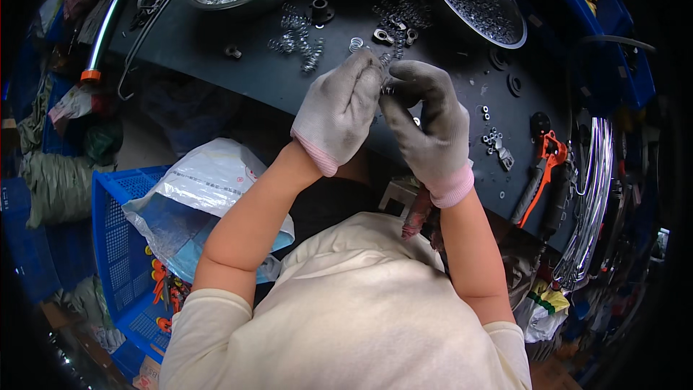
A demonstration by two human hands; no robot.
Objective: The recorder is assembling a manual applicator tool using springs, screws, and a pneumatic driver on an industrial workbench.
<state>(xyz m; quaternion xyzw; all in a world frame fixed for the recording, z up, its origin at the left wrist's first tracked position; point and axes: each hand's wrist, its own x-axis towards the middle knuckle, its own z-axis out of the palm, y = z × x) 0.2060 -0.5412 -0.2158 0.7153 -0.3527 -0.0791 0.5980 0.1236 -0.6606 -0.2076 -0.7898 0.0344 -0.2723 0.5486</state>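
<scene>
Jointly, left hand (pixel 339 112) and right hand (pixel 439 126) closed on spring (pixel 388 90), red-printed bag (pixel 209 177) nearby.

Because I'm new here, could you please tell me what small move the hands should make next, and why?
Perhaps draw the right hand gently away from the left hand: a small coil shows between them and may be tangled, like the springs heaped beyond.

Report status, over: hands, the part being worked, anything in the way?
Left hand, right hand: gloved, curled, close together. Small metal spring between them; exact grip unclear. Loose springs lie just beyond, apparently not blocking.
</scene>
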